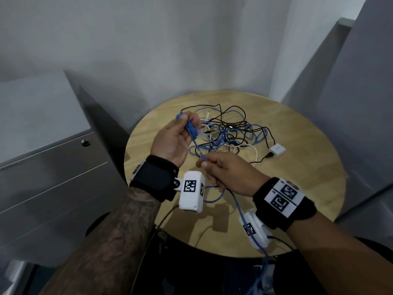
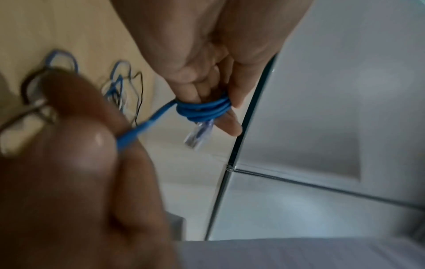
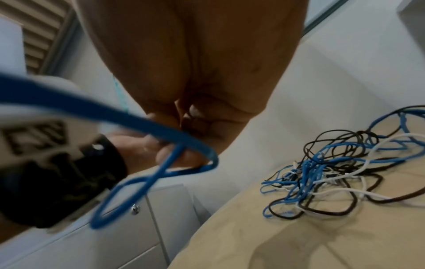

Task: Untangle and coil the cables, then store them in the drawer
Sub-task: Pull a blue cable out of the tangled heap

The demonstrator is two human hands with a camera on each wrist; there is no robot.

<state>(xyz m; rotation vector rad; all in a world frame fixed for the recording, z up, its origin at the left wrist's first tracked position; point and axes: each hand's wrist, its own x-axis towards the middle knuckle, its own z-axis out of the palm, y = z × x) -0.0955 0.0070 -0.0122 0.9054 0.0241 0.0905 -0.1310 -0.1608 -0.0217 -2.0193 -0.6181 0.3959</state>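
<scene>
A blue network cable [image 1: 192, 133] is wound in several turns round the fingers of my left hand [image 1: 176, 135], held above the round wooden table [image 1: 297, 199]. In the left wrist view the blue coil [image 2: 204, 110] wraps the fingers, and its clear plug [image 2: 197, 134] hangs below. My right hand [image 1: 225, 173] pinches the same cable just below the coil, and the rest of it trails down past my right wrist over the table's front edge. A tangle of blue, black and white cables [image 1: 229, 133] lies on the table behind the hands, seen also as the cable pile [image 3: 333, 174] in the right wrist view.
A white charger block [image 1: 277, 150] sits at the right of the tangle with a black lead plugged in. A grey drawer cabinet [image 1: 53, 184] with a round lock [image 1: 85, 143] stands to the left of the table, its drawers closed. Grey walls enclose the corner.
</scene>
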